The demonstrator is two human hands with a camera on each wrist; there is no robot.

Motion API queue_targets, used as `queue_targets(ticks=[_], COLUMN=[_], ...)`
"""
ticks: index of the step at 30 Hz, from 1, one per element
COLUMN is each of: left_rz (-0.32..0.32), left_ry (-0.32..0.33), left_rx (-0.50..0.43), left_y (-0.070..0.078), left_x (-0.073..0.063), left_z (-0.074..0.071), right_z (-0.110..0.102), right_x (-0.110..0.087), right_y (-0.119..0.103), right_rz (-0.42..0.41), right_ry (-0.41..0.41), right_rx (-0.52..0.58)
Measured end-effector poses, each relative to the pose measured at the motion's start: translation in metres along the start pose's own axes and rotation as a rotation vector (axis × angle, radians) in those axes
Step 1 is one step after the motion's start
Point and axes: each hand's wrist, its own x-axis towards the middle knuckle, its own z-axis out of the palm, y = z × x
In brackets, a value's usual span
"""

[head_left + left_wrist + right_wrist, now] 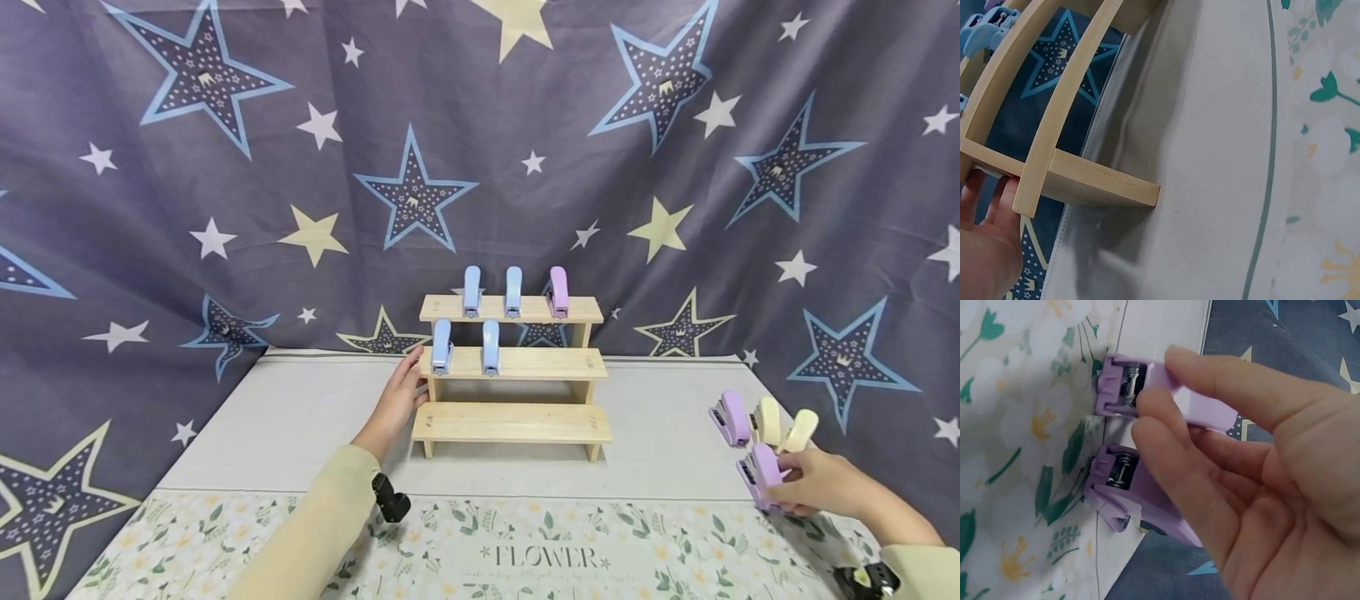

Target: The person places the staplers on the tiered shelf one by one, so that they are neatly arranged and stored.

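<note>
A three-step wooden display stand (512, 421) is in the middle of the head view. My left hand (397, 392) holds its left end by the middle step; the left wrist view shows fingers (1004, 203) against the side board. Far to the right, my right hand (821, 482) pinches a purple stapler (761, 475) between thumb and fingers. Just behind that one are another purple stapler (730, 418) and two cream staplers (768, 419). In the right wrist view, the pinched stapler (1210, 414) lies beside a second purple one (1160, 500).
On the top step stand two blue staplers (513, 292) and a purple stapler (557, 292). Two more blue staplers (491, 346) are on the middle step's left half. A floral mat (555, 542) covers the table's front, and a star-patterned curtain (525, 100) hangs behind.
</note>
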Motion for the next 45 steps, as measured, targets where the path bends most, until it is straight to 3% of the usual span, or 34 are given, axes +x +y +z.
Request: queue_targets(ticks=[10, 15, 20, 34, 45], left_rz=[-0.01, -0.002, 0.003, -0.007, -0.003], left_ry=[0.005, -0.01, -0.004, 0.002, 0.006], left_rx=[-0.013, -0.023, -0.012, 0.013, 0.016], left_y=[-0.002, -0.003, -0.003, 0.002, 0.001], left_x=[0.0, 0.0, -0.001, 0.0, -0.001], left_z=[0.002, 0.003, 0.003, 0.001, 0.0], right_z=[0.012, 0.015, 0.015, 0.022, 0.027], right_x=[0.0, 0.001, 0.005, 0.031, 0.063], right_y=[-0.004, -0.01, -0.024, -0.103, -0.172], right_rz=[0.044, 0.031, -0.038, -0.234, -0.357], right_ry=[-0.029, -0.007, 0.051, 0.239, 0.269], right_rx=[0.134, 0.114, 0.092, 0.001, 0.073])
